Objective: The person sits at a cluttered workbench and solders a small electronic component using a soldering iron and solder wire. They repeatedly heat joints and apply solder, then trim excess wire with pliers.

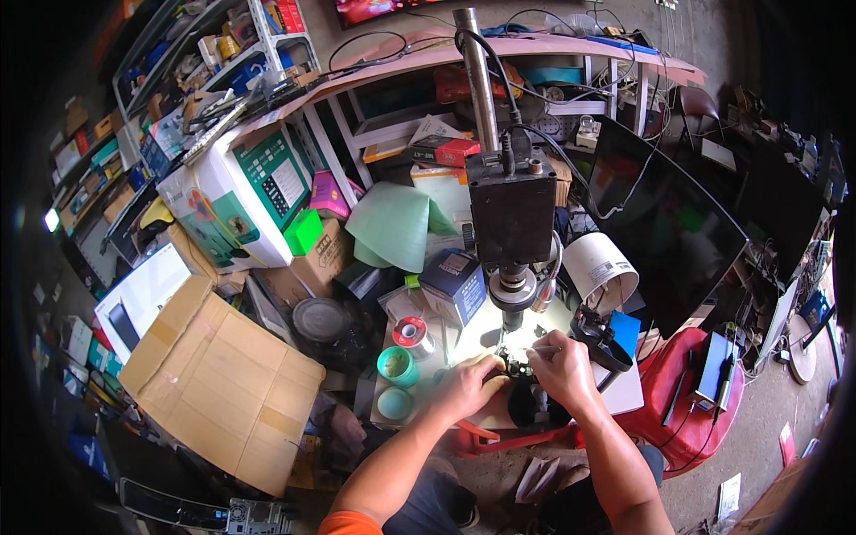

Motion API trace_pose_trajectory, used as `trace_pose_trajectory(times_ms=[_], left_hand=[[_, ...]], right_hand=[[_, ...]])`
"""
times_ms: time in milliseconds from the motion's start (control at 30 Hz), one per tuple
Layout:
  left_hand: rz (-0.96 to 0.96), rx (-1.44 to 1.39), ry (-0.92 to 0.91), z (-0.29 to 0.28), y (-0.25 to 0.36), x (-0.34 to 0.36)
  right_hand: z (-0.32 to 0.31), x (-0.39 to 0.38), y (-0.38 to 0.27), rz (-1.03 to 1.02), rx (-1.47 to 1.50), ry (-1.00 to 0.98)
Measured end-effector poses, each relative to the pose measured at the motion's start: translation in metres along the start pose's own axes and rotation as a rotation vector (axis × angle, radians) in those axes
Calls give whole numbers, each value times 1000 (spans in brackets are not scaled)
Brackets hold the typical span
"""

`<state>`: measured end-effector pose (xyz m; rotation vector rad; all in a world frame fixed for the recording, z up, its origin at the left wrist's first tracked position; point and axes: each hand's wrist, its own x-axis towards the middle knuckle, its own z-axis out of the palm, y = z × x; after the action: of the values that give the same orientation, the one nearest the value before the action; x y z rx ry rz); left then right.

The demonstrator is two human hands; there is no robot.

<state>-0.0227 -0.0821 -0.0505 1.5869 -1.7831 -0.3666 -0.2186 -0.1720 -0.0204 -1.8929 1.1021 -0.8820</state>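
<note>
My left hand (468,389) is closed, its thumb and fingers holding the edge of a small dark part (514,364) with fine metal details. My right hand (564,367) pinches a slim metal tool (546,348), whose tip points at that part. The tool's exact kind is too small to make out. Directly above, a black microscope camera (512,214) on a metal post (479,85) points down, and bright light falls on the spot. Left of my left hand stand a solder spool (411,333), an open green jar (397,366) and its pale round lid (394,404).
A blue box (453,286) and a white cylinder (603,271) stand behind the work spot. At right, a red stool (682,406) bears a blue device (713,370) with cables. A large dark screen (664,214) leans behind it. Flattened cardboard (227,383) lies at left.
</note>
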Motion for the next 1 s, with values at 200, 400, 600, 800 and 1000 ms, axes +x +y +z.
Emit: trace_pose_trajectory(times_ms=[200,400,600,800,1000], left_hand=[[9,-1,3,0,-1,0],[23,-10,9,1,-4,0],[24,-10,9,2,-4,0],[14,-4,6,1,-2,0],[23,-5,8,1,-4,0]], right_hand=[[2,-1,3,-21,11,7],[3,0,4,-23,2,8],[2,-1,4,-31,-7,17],[2,-1,2,-22,-7,14],[2,-1,4,-25,2,9]])
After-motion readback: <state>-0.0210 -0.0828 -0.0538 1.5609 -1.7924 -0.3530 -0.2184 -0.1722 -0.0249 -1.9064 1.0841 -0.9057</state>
